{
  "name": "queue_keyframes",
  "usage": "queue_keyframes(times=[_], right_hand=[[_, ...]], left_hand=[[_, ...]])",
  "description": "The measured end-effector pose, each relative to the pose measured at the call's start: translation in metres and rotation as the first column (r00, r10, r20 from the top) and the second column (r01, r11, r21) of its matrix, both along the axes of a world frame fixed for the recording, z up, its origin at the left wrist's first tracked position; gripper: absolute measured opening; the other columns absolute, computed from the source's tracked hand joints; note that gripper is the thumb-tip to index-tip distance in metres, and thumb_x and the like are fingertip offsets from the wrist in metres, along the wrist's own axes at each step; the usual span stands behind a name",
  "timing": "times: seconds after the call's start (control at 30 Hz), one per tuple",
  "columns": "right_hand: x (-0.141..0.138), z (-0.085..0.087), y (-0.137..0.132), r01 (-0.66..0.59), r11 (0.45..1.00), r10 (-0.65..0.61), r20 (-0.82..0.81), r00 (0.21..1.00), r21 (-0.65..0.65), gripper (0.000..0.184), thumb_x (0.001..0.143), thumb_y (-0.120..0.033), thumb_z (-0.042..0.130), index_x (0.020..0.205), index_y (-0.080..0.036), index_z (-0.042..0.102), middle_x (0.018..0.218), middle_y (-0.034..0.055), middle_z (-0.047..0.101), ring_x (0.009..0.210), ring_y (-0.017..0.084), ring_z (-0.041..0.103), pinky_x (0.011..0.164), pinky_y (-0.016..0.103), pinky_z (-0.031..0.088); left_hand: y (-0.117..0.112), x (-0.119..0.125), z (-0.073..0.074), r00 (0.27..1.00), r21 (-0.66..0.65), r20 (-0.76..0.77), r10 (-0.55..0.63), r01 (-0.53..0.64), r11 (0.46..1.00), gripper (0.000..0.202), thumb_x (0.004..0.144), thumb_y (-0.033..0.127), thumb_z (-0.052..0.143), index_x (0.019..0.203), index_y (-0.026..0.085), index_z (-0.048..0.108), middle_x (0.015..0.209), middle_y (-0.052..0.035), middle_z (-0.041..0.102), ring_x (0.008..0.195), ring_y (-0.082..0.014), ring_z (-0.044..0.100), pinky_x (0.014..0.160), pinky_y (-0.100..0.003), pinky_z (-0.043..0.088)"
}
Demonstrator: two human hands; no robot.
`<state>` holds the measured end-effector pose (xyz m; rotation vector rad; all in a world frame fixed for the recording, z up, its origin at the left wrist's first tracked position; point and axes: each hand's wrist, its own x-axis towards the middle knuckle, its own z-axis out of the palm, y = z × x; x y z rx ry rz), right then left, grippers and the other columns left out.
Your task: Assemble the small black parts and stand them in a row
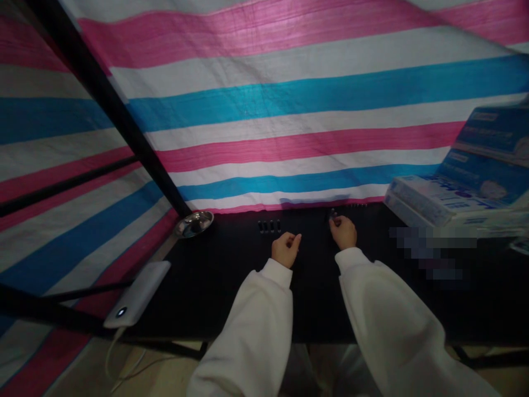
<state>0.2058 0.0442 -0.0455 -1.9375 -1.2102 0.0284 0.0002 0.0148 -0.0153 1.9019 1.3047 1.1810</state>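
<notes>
Black tabletop (pixel 206 281): the right hand (pixel 344 232) apparently touches something small (pixel 333 212).

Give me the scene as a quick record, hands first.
left hand: left hand curled above the black table; any hold unclear
right hand: right hand, fingertips at a small object; grip unclear
row: four dark pieces side by side, beyond the left hand
back left: shiny metal dish
left edge: white device, lit spot, cable attached
right side: blue-and-white boxes
</notes>
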Motion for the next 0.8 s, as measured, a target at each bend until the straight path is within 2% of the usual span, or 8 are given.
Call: queue_keyframes(times=[0.13, 0.23, 0.3, 0.37, 0.43, 0.57, 0.8], right_hand=[[-0.012, 0.015, -0.012, -0.046, 0.996, 0.042, 0.047, 0.998, 0.081, 0.024, 0.075, -0.035, 0.043, 0.078, -0.016, 0.056, 0.075, 0.0067, 0.059, 0.067, 0.017, 0.053, 0.059, 0.027, 0.036], [-0.023, 0.022, -0.018, -0.21, 0.967, 0.198, 0.089, 0.976, 0.146, 0.024, 0.076, -0.034, 0.043, 0.085, -0.016, 0.057, 0.073, 0.0049, 0.06, 0.064, 0.015, 0.054, 0.06, 0.027, 0.039], [-0.03, 0.022, -0.02, -0.376, 0.911, 0.362, 0.107, 0.926, 0.17, 0.023, 0.077, -0.031, 0.044, 0.09, -0.017, 0.057, 0.079, 0.0048, 0.061, 0.066, 0.014, 0.055, 0.062, 0.026, 0.042], [-0.035, 0.02, -0.02, -0.525, 0.832, 0.51, 0.126, 0.851, 0.181, 0.023, 0.077, -0.028, 0.044, 0.094, -0.018, 0.057, 0.088, 0.0051, 0.061, 0.072, 0.014, 0.057, 0.067, 0.026, 0.044], [-0.039, 0.018, -0.02, -0.614, 0.771, 0.598, 0.137, 0.789, 0.169, 0.023, 0.077, -0.026, 0.045, 0.095, -0.019, 0.057, 0.092, 0.0049, 0.06, 0.077, 0.014, 0.057, 0.07, 0.027, 0.045], [-0.04, 0.016, -0.02, -0.666, 0.733, 0.65, 0.144, 0.746, 0.137, 0.025, 0.078, -0.025, 0.044, 0.098, -0.02, 0.058, 0.092, 0.0052, 0.06, 0.08, 0.015, 0.057, 0.072, 0.03, 0.046], [-0.041, 0.017, -0.02, -0.698, 0.696, 0.672, 0.188, 0.716, 0.167, 0.025, 0.08, -0.025, 0.042, 0.099, -0.02, 0.058, 0.093, 0.0054, 0.06, 0.086, 0.016, 0.056, 0.077, 0.03, 0.045]], left_hand=[[0.003, 0.002, 0.001, 0.985, -0.044, 0.171, 0.008, 0.0, 0.999, 0.027, 0.071, 0.041, 0.052, 0.074, 0.014, 0.055, 0.052, 0.0021, 0.054, 0.041, -0.0059, 0.047, 0.043, -0.018, 0.036], [0.006, 0.003, 0.001, 0.95, -0.087, 0.313, 0.01, 0.019, 0.996, 0.03, 0.069, 0.037, 0.055, 0.088, 0.014, 0.054, 0.065, -0.0001, 0.058, 0.035, -0.0031, 0.042, 0.034, -0.016, 0.032], [0.009, 0.003, 0.0, 0.924, -0.1, 0.382, 0.028, 0.011, 0.995, 0.03, 0.069, 0.034, 0.055, 0.091, 0.013, 0.053, 0.074, -0.0021, 0.059, 0.033, -0.0017, 0.041, 0.032, -0.016, 0.032], [0.012, 0.001, -0.001, 0.899, -0.117, 0.433, 0.061, -0.011, 0.993, 0.029, 0.07, 0.032, 0.054, 0.091, 0.013, 0.052, 0.079, -0.0038, 0.059, 0.032, -0.0016, 0.042, 0.032, -0.016, 0.033], [0.015, 0.0, -0.002, 0.879, -0.154, 0.466, 0.098, -0.028, 0.988, 0.028, 0.071, 0.031, 0.053, 0.091, 0.012, 0.05, 0.08, -0.0049, 0.06, 0.032, -0.002, 0.043, 0.031, -0.017, 0.033], [0.017, -0.001, -0.004, 0.873, -0.201, 0.481, 0.086, 0.014, 0.98, 0.029, 0.07, 0.031, 0.054, 0.091, 0.012, 0.049, 0.082, -0.0064, 0.061, 0.032, -0.0018, 0.043, 0.031, -0.016, 0.033], [0.013, 0.002, -0.001, 0.872, -0.214, 0.486, 0.059, 0.054, 0.975, 0.029, 0.07, 0.03, 0.053, 0.092, 0.012, 0.049, 0.082, -0.0068, 0.062, 0.031, -0.0021, 0.044, 0.031, -0.016, 0.032]])
